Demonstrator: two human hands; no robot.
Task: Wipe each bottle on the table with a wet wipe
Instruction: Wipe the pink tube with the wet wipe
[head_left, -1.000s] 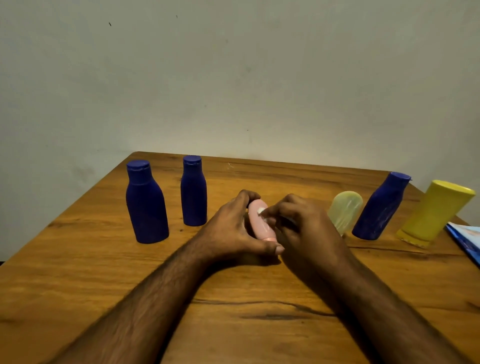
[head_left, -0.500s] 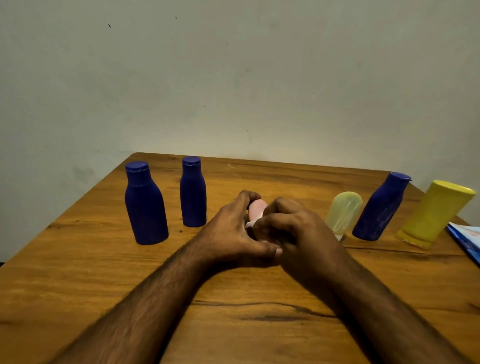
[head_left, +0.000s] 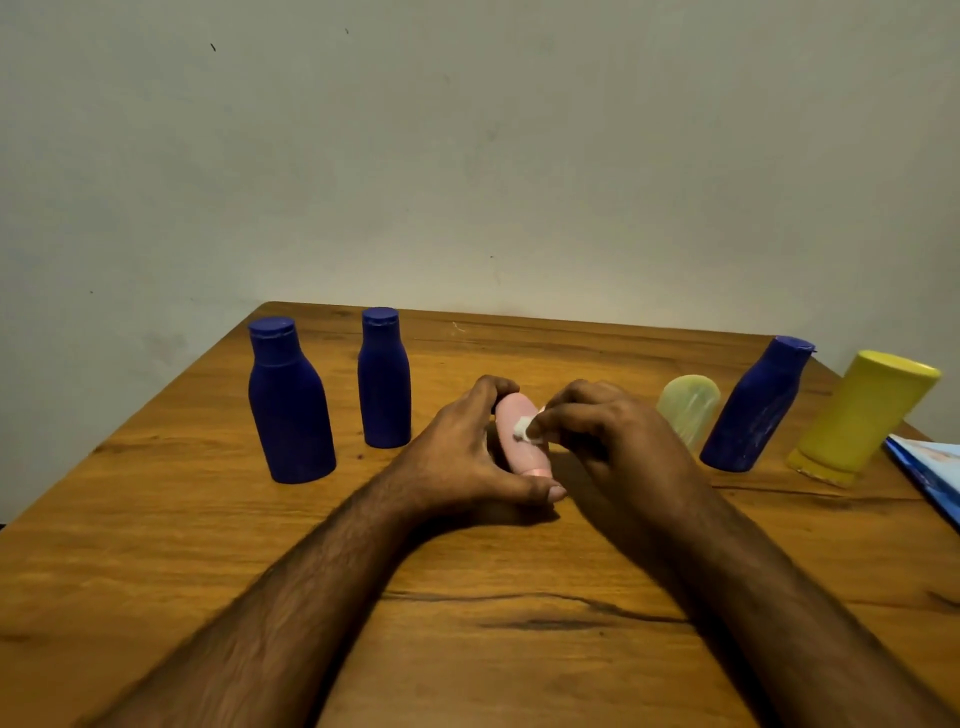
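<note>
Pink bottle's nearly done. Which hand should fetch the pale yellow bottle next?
Probably the right hand: the pale yellow bottle stands just beyond it. But it pinches the wipe, while the left hand holds the pink bottle.

Head camera looks forward and down, close over the table (head_left: 156, 545).

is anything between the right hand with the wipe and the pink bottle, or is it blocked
Nothing visible blocks it. The right hand pinches the small white wipe directly against the side of the pink bottle, which the left hand grips from the other side. The other bottles stand off to either side.
</note>
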